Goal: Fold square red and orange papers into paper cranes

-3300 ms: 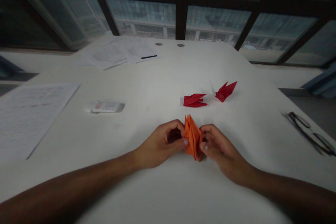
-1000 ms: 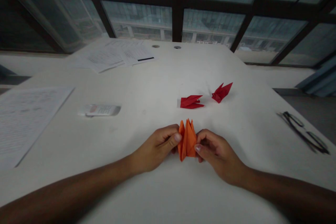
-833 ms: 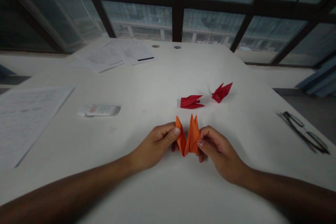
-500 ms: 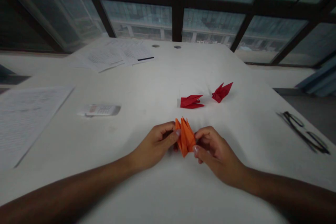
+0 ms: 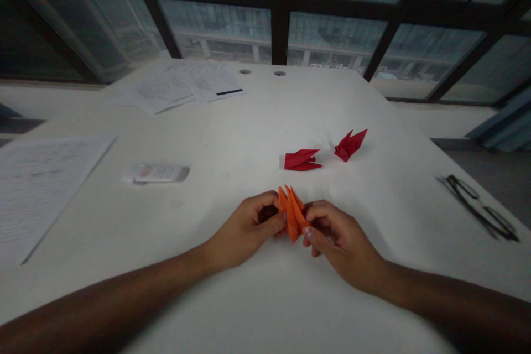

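An orange folded-paper origami piece (image 5: 294, 213) with several pointed tips is held between my two hands above the white table. My left hand (image 5: 250, 229) pinches its left side, thumb in front and fingers curled behind. On the other side, my right hand (image 5: 341, 237) grips the right edge between thumb and forefinger. Just beyond lies a red origami piece (image 5: 301, 160), flat on the table with its points to the right. A second red origami piece (image 5: 350, 145) rests a little farther back to the right, one long point raised.
Black-framed glasses (image 5: 481, 207) lie near the right edge of the white table (image 5: 265, 298). To the left sit a white packet with printing (image 5: 161, 173) and a printed sheet (image 5: 45, 188). More papers (image 5: 166, 88) are spread at the back left, before the windows.
My right hand has shifted slightly left, its thumb now lower on the orange origami piece. The piece looks narrower and a little more closed up. The red pieces have not moved.
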Tool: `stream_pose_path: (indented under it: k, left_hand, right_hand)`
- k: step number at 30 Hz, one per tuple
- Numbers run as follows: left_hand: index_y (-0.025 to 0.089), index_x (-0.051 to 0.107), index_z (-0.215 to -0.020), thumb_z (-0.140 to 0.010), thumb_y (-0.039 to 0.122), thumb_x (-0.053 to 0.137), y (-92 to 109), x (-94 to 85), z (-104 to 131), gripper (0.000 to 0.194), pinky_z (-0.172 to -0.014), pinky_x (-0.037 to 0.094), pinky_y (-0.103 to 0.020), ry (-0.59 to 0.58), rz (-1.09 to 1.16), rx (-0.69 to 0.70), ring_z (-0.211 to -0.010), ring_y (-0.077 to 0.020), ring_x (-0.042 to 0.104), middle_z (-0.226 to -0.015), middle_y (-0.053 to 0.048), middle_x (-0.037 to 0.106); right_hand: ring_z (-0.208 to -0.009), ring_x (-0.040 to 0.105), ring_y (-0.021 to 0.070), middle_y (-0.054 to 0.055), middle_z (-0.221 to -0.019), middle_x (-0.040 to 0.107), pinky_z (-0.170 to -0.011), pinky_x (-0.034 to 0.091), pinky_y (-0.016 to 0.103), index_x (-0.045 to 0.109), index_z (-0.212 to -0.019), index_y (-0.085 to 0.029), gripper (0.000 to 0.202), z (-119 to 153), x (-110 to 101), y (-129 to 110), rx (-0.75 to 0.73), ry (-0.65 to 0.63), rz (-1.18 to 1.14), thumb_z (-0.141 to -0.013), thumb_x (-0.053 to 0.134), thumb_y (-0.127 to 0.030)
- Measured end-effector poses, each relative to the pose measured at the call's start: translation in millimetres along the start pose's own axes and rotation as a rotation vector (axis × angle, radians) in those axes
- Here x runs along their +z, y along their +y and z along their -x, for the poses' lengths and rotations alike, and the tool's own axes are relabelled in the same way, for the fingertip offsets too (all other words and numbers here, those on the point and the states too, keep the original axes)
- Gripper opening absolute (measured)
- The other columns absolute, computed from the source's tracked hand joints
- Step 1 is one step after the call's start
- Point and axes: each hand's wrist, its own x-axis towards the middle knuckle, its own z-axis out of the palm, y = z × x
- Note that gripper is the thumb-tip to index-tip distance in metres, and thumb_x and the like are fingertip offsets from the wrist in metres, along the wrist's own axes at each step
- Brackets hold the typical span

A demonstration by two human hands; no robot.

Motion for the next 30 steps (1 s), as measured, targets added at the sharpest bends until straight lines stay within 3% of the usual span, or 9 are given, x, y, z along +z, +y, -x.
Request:
stream_pose_path:
  k: [2, 6, 11, 16, 22, 27, 30]
  left_hand:
    - [0.014, 0.066, -0.098, -0.099, 0.036, 0.063, 1, -0.2, 0, 0.022, -0.069, 0.048, -0.027, 0.043, 0.001, -0.004, -0.075, -0.0135, 0.059, -0.086, -0.004, 0.068]
    - [0.015, 0.066, -0.092, -0.098, 0.036, 0.064, -2, -2.8, -3, 0.022, -0.068, 0.049, -0.026, 0.205, 0.092, 0.009, -0.072, -0.013, 0.058, -0.081, -0.002, 0.067]
    - [0.015, 0.067, -0.085, -0.092, 0.032, 0.07, -4, -3.5, -7, 0.018, -0.068, 0.048, -0.025, 0.35, 0.322, -0.036, -0.071, -0.0129, 0.059, -0.076, -0.001, 0.067]
    - [0.014, 0.065, -0.083, -0.089, 0.03, 0.073, -3, -1.6, -9, 0.019, -0.069, 0.05, -0.026, 0.361, 0.431, -0.061, -0.071, -0.0134, 0.061, -0.08, -0.003, 0.068]
    - [0.016, 0.064, -0.084, -0.09, 0.029, 0.074, -2, -0.9, -7, 0.017, -0.075, 0.055, -0.027, 0.372, 0.484, -0.051, -0.076, -0.0137, 0.065, -0.081, -0.001, 0.069]
    - [0.018, 0.062, -0.09, -0.093, 0.031, 0.071, 1, -0.9, -7, 0.017, -0.081, 0.059, -0.031, 0.36, 0.533, -0.047, -0.086, -0.0165, 0.069, -0.088, -0.002, 0.071]
    - [0.017, 0.063, -0.097, -0.094, 0.034, 0.072, 0, -3.0, -6, 0.019, -0.078, 0.061, -0.032, 0.303, 0.543, -0.059, -0.088, -0.018, 0.071, -0.095, -0.005, 0.072]
  right_hand:
    - [-0.08, 0.065, 0.0137, 0.005, -0.115, 0.063, -0.061, 0.058, 0.027, 0.061, -0.101, -0.025, 0.004, -1, -1, -2, -0.041, -0.013, -0.022, -0.101, 0.059, -0.028]
    - [-0.093, 0.064, 0.0165, 0.007, -0.135, 0.051, -0.066, 0.062, 0.03, 0.063, -0.103, -0.027, 0.004, -3, -4, -1, -0.11, -0.01, -0.129, -0.101, 0.06, -0.028]
    - [-0.107, 0.065, 0.0206, 0.006, -0.127, 0.058, -0.079, 0.063, 0.036, 0.065, -0.1, -0.03, 0.003, -5, -6, 4, -0.116, 0.007, -0.228, -0.101, 0.062, -0.031]
    - [-0.122, 0.062, 0.0234, 0.008, -0.133, 0.06, -0.102, 0.056, 0.043, 0.074, -0.103, -0.03, 0.01, -6, -8, 0, -0.183, 0.009, -0.19, -0.101, 0.064, -0.031]
    - [-0.131, 0.058, 0.0281, 0.01, -0.139, 0.061, -0.109, 0.052, 0.05, 0.078, -0.117, -0.032, 0.023, -7, -11, -10, -0.152, -0.055, -0.187, -0.1, 0.065, -0.037]
    - [-0.124, 0.063, 0.0273, 0.01, -0.139, 0.062, -0.099, 0.059, 0.045, 0.081, -0.106, -0.028, 0.025, -10, -11, -10, -0.092, -0.015, -0.163, -0.101, 0.062, -0.043]
    - [-0.112, 0.067, 0.0238, 0.009, -0.124, 0.068, -0.091, 0.06, 0.041, 0.077, -0.112, -0.028, 0.02, -12, -10, -6, -0.045, 0.019, -0.185, -0.098, 0.067, -0.039]
